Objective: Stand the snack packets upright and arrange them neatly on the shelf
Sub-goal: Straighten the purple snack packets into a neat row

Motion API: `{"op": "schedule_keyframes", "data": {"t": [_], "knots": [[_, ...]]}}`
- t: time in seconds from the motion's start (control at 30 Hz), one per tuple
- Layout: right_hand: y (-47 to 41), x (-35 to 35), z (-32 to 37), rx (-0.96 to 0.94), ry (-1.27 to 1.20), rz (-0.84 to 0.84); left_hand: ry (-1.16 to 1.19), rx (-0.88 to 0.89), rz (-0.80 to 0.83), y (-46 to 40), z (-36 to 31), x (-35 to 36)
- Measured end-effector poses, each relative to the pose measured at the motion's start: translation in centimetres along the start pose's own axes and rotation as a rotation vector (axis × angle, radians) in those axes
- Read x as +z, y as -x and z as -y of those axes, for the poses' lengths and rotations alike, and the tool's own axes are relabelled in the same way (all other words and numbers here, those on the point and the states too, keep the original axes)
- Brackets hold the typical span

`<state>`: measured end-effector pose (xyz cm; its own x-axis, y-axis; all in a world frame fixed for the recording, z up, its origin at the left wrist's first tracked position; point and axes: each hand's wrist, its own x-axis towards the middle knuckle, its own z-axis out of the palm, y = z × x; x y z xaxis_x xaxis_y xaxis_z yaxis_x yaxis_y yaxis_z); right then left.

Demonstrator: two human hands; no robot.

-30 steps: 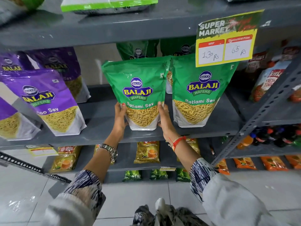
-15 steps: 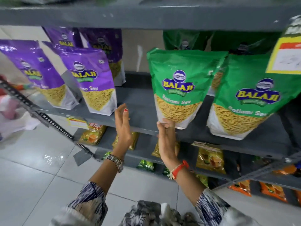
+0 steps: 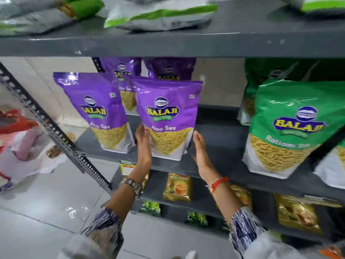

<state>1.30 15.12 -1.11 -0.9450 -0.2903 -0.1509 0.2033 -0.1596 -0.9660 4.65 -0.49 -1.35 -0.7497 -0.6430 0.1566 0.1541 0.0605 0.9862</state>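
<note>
A purple Aloo Sev packet (image 3: 168,116) stands upright at the front of the grey shelf (image 3: 220,144). My left hand (image 3: 143,144) lies flat against its lower left edge. My right hand (image 3: 201,154) is spread by its lower right corner, touching it or just clear of it. A second purple packet (image 3: 97,109) stands to the left, leaning a little. Two more purple packets (image 3: 168,70) stand behind. A green Ratlami Sev packet (image 3: 289,128) stands upright on the right, with another green one partly hidden behind it.
The upper shelf (image 3: 168,45) overhangs the packets and carries flat white-and-green bags (image 3: 158,15). A slotted metal post (image 3: 46,124) slants down at the left. Red and white bags (image 3: 18,143) lie on the tiled floor. Yellow packets (image 3: 177,187) sit on the shelf below.
My view and both hands have shifted left, from the green Ratlami Sev packet to the purple Aloo Sev packet. The green packet stays upright where it was let go.
</note>
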Motion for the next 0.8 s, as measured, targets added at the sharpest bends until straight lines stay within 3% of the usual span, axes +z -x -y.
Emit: {"op": "schedule_keyframes", "data": {"t": [0.23,0.7,0.8], "knots": [[-1.0,3.0,-1.1,-0.052,-0.009,0.001,0.136,-0.363,0.15,-4.4,5.5,-2.1],[-1.8,5.5,-1.7,-0.06,-0.009,-0.024,0.068,-0.349,0.215,-4.0,1.8,-3.9],[-1.6,5.6,-1.8,-0.082,-0.035,-0.123,0.037,-0.354,0.2,-3.3,2.3,-4.3]]}}
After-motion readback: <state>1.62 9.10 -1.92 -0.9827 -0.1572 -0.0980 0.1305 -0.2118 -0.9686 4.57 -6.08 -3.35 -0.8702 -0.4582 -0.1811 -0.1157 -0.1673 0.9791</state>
